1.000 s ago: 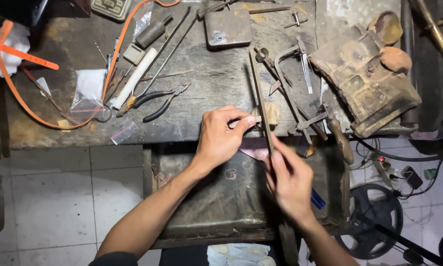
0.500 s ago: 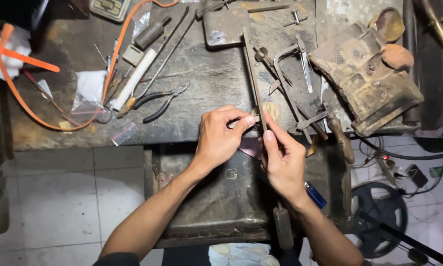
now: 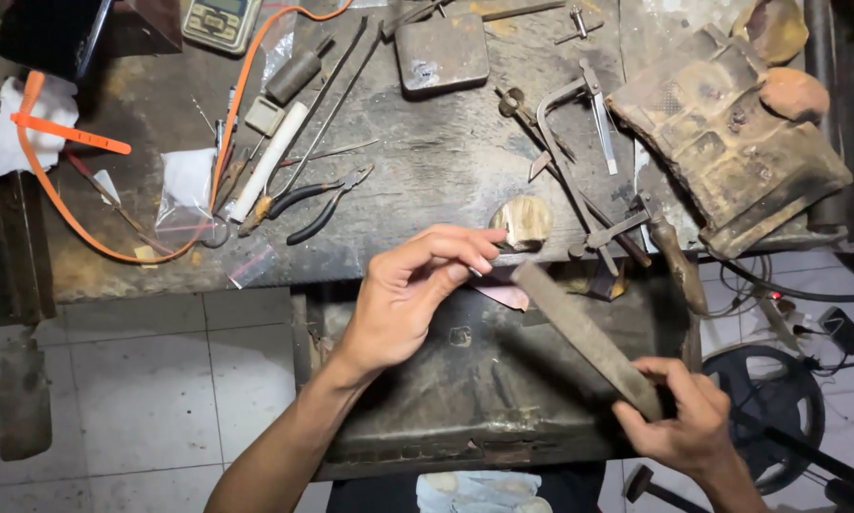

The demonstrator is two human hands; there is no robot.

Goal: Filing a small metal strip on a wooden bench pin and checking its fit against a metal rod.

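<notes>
2 hands are working just below the wooden peg [image 3: 522, 220]: the left hand [image 3: 408, 294] is pinching a small metal piece [image 3: 505, 293], the right hand [image 3: 683, 427] is gripping the file [image 3: 584, 337]. Better to be bracing the piece firmly against the peg.

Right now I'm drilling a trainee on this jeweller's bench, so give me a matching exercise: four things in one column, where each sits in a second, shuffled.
Things:
1. file
2. pliers
3. metal block
4. orange hose

Places:
A. top middle of the bench
B. looping across the bench's left part
C. held in the right hand, slanting up toward the left hand
D. lying on the bench above the left hand

Pairs: 1-C, 2-D, 3-A, 4-B
</notes>
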